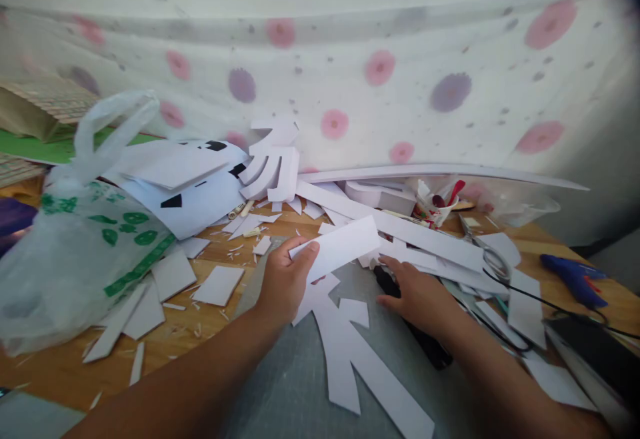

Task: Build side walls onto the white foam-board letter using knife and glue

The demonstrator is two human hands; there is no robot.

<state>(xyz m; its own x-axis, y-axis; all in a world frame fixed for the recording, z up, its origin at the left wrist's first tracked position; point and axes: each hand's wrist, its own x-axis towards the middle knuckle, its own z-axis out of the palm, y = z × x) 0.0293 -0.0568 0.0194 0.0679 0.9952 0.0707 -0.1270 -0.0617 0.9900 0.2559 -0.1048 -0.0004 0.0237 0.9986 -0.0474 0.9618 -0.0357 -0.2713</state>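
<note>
Both forearms (195, 379) are reaching in from the bottom edge of the head view, passing over a grey cutting mat (280, 385). Left hand (293, 279) is gripping one end of a flat white piece (345, 244), thumb lying on top, and is keeping it tilted above the mat. Right hand (413, 292) is hovering around a black tool (427, 344), its thumb and fingers standing apart with the tool showing between them; whether they are touching it, one cannot tell. Below the white piece, a branching white cut-out (343, 349) is lying flat on the mat.

White scraps (220, 285) are littering the wooden worktop (215, 325) to the left, beside a bulging plastic bag (55, 272). Long white strips (430, 235) are lying crosswise beyond the right hand, near scissors (495, 262) and a cup (435, 209) that is holding a red spoon (456, 191). Farther right, a blue glue gun (570, 275) is resting on its side. Behind everything, a flower-dotted sheet (320, 85) is hanging.
</note>
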